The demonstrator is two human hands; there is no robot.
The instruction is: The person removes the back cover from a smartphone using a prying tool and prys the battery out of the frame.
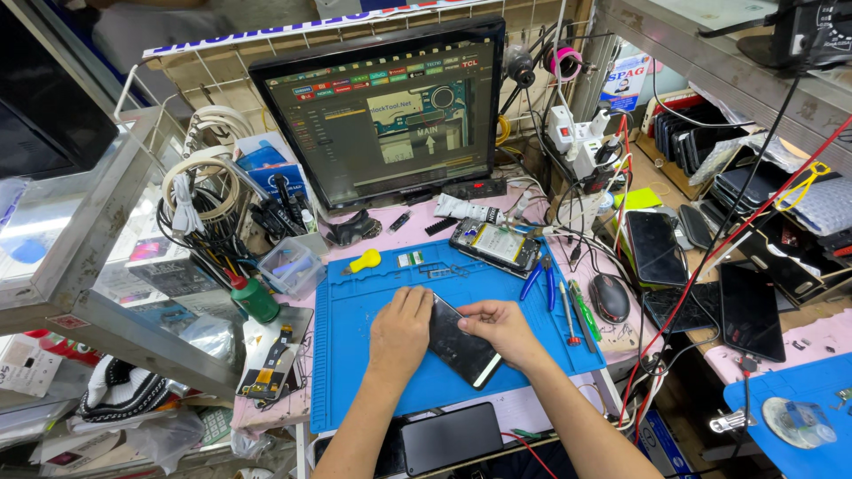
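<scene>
A dark smartphone [461,344] lies tilted on the blue work mat [373,302], screen side dark. My left hand [399,330] presses on its left edge with the fingers curled over it. My right hand [500,325] pinches the phone's upper right edge with thumb and fingers. Both forearms come in from the bottom of the view.
An opened phone [495,244] with its insides showing lies at the mat's far edge, beside blue-handled tweezers [541,277] and screwdrivers [577,310]. A monitor [386,111] stands behind. A mouse [609,297], several phones [657,247] and cables crowd the right. Another black phone [448,437] lies near the front edge.
</scene>
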